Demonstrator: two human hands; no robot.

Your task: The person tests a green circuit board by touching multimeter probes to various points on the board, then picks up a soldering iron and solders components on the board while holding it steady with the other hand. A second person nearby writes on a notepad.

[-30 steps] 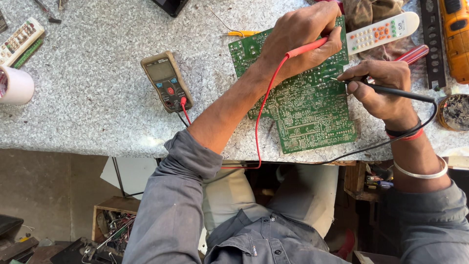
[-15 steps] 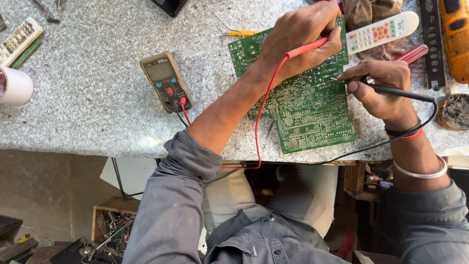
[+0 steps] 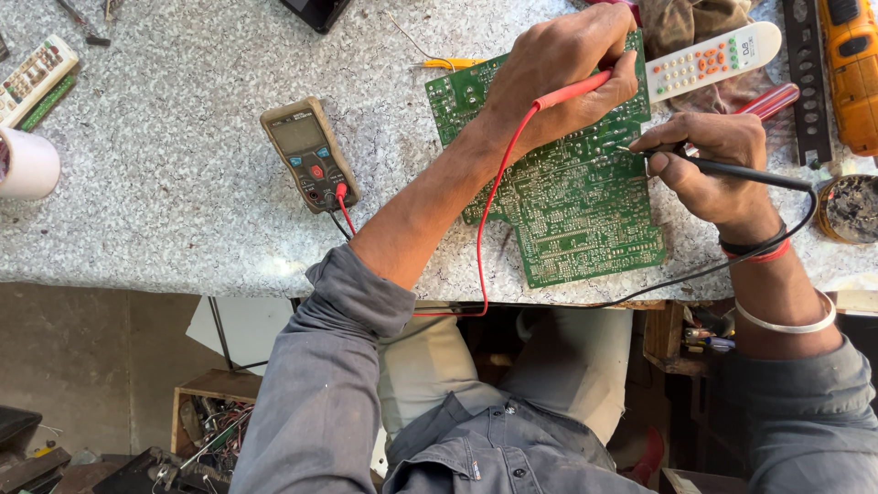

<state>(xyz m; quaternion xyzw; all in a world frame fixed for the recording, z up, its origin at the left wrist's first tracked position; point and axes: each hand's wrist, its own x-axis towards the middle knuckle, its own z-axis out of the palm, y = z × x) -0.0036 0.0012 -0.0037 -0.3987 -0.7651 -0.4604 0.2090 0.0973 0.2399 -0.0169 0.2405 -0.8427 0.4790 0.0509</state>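
A speckled stone workbench (image 3: 165, 210) carries a green circuit board (image 3: 585, 215) lying solder side up at its near edge, right of centre. The left hand (image 3: 558, 73) rests on the board's far part, fingers clamped on a red test probe (image 3: 572, 91); the right hand (image 3: 709, 169) pinches a black test probe (image 3: 732, 171), tip touching the board's right side. Both leads run to a brown multimeter (image 3: 308, 154) lying left of the board. Probing appears under way; the meter's reading is too small to tell. A white remote control (image 3: 713, 59) lies by the far edge.
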